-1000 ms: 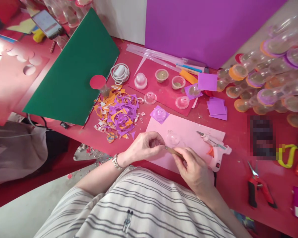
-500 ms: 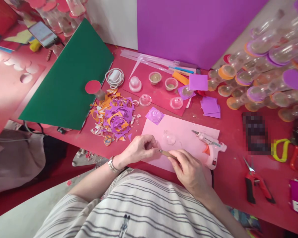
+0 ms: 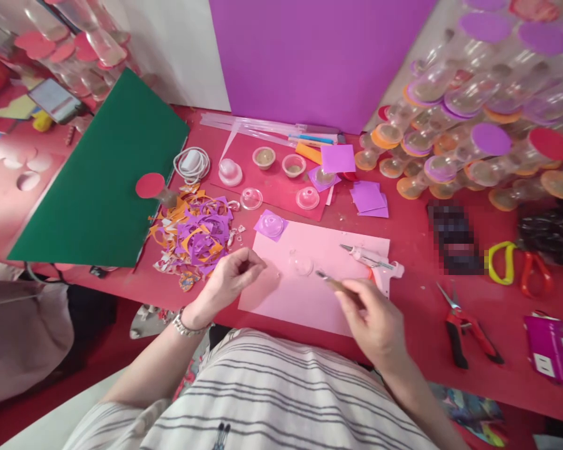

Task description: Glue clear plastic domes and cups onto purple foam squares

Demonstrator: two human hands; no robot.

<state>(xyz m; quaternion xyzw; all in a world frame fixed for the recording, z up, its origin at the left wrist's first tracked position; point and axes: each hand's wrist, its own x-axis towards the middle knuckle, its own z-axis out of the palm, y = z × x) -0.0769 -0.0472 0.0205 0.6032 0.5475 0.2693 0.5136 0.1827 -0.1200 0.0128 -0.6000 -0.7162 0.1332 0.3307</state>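
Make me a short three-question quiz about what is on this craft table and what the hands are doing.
1. True or false: the right hand holds a thin tool.
2. Which lies on the pink sheet just right of the clear dome? A) red cutters B) glue gun C) phone
3. Fill in: the scrap pile beside the left hand is purple and ____.

Key: 1 true; 2 B, the glue gun; 3 orange.
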